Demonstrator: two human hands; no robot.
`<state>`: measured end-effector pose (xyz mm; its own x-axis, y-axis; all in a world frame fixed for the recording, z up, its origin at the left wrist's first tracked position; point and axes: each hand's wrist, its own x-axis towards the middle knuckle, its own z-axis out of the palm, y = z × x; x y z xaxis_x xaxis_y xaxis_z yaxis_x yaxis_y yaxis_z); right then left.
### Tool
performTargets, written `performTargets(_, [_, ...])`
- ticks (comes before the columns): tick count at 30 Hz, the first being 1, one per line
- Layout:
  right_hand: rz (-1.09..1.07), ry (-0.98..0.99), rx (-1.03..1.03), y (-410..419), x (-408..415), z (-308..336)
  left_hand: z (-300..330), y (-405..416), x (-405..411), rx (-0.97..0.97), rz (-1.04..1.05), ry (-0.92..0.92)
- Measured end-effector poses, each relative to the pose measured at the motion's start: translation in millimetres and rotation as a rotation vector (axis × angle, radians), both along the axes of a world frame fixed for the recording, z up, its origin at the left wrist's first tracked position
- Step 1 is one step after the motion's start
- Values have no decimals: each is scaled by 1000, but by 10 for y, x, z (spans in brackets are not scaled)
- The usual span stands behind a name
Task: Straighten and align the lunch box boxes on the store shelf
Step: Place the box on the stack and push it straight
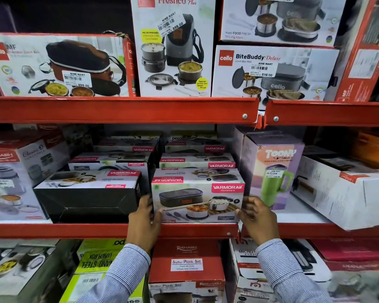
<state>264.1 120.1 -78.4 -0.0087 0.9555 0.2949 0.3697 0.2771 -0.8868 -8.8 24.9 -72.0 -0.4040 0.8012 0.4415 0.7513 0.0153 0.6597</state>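
Note:
A white Varmora lunch box box (197, 200) stands at the front of the middle red shelf (74, 230), its picture side facing me. My left hand (144, 221) grips its left lower corner and my right hand (257, 217) holds its right lower edge. To its left another Varmora box (88, 197) lies turned, showing its black underside at an angle. Behind them more Varmora boxes (197, 162) are stacked in two rows.
A Toony tumbler box (271, 167) stands just right of the held box, and a white box (346, 193) lies askew beyond it. A Rishabh box (15, 171) is at the left. Cello lunch box boxes (271, 73) fill the upper shelf; more boxes sit below.

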Motion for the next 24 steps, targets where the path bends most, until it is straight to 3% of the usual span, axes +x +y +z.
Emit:
performTargets(15, [-29,15,16,-120,44,-15,12,-107,-8,34,-17,-3])
performTargets(21, [-180,43,363,-483,-126,48,175,-476,-23,127,-7,92])
performTargets(24, [-102,83,488,-726,-435,158,245,-722,-149,169,51,95])
